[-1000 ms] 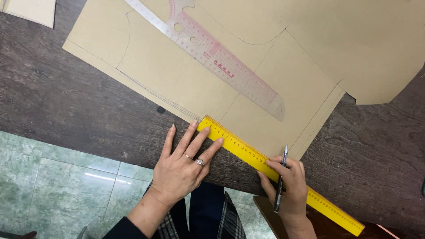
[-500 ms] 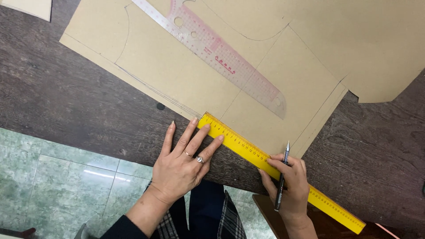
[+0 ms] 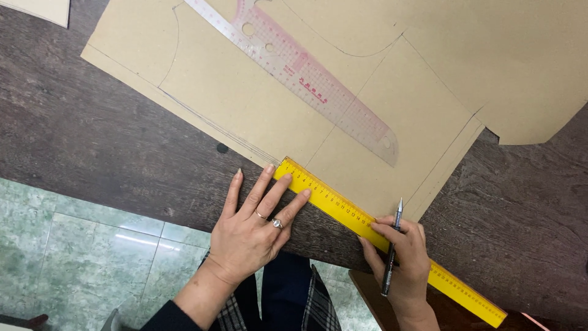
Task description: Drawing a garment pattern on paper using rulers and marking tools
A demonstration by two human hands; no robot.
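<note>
The left hand (image 3: 251, 230) lies flat and spread wide on the dark wooden table (image 3: 104, 141), palm down, holding nothing. 2 rings sit on its fingers. Its longer fingertips press on the near end of the yellow ruler (image 3: 343, 211), pinning that end against the lower edge of the brown paper sheet (image 3: 245, 92).

The right hand (image 3: 401, 263) is curled narrow around a dark pen (image 3: 392, 254), which stands nearly upright in the grip with its tip pointing away from the person, just at the ruler's far edge. The fingers of this hand also rest on the ruler's middle stretch.

The ruler runs diagonally from the corner by the left fingertips down toward the lower right, where its far end hangs past the table's edge. It lies along the bottom border of the paper, touching it.

Farther out on the same sheet lies a clear curved ruler with pink markings (image 3: 306, 79), also slanting from upper left to lower right, well apart from both hands. Thin drawn lines cross the paper. A 2nd brown sheet (image 3: 508, 55) overlaps the upper right. A pale sheet corner (image 3: 43, 9) shows at the top left.

Below the table edge are green floor tiles (image 3: 79, 251) and the person's dark and checked clothing (image 3: 288, 300). No container is in view
</note>
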